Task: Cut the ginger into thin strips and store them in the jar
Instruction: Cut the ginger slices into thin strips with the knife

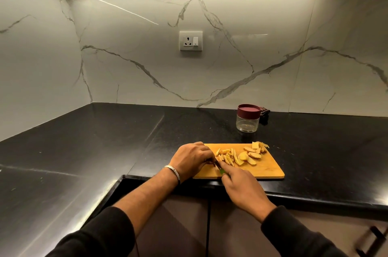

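A wooden cutting board (pixel 270 169) lies at the counter's front edge. On it are thin ginger strips (pixel 227 157) and, to their right, round ginger slices (pixel 252 155). My left hand (pixel 192 159) has its fingers curled down on the board's left end, beside the strips; what it holds down is hidden. My right hand (pixel 241 187) grips a knife with a green handle (pixel 222 171), the blade pointing toward my left fingers. A clear jar (pixel 247 122) with a maroon lid on stands behind the board.
The black stone counter (pixel 105 141) wraps round a corner on the left. A dark cloth (pixel 265 112) lies behind the jar by the marble wall. A wall socket (pixel 190 40) is above. Cabinet doors and a handle (pixel 375 235) are below.
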Demonstrator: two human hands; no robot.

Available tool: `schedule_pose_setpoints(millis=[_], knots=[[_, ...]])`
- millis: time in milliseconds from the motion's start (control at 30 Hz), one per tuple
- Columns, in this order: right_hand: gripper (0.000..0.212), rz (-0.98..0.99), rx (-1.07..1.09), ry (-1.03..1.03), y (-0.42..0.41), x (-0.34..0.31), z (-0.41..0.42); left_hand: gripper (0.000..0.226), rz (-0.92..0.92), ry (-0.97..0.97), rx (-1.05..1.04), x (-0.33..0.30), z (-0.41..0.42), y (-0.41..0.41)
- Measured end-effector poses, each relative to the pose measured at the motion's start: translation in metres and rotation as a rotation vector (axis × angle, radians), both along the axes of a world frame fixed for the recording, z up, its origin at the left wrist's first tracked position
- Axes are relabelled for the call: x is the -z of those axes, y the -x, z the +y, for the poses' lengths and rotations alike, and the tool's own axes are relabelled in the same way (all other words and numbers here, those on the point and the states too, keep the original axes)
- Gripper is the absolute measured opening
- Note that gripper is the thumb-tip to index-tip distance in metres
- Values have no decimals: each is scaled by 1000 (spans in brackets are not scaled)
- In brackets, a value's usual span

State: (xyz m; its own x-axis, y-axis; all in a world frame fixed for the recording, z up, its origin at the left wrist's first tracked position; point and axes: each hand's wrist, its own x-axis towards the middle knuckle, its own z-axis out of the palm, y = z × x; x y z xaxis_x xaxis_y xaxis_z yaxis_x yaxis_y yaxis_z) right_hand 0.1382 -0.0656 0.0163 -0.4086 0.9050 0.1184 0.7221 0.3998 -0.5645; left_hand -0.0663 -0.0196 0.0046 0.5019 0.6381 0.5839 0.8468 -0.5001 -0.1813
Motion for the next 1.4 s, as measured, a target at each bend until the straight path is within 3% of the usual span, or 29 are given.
schedule_pose_setpoints(millis=[633, 1033, 1400], knots=[[56, -155, -10, -115, -7, 2, -13, 4, -16, -45, -47, -1, -3, -5], [65, -503, 76, -283, -24, 4, -49, 5, -30, 14, -48, 3, -2, -3], [62, -467, 64, -258, -26, 3, -49, 20, 12, 79, -6, 1, -1, -2]])
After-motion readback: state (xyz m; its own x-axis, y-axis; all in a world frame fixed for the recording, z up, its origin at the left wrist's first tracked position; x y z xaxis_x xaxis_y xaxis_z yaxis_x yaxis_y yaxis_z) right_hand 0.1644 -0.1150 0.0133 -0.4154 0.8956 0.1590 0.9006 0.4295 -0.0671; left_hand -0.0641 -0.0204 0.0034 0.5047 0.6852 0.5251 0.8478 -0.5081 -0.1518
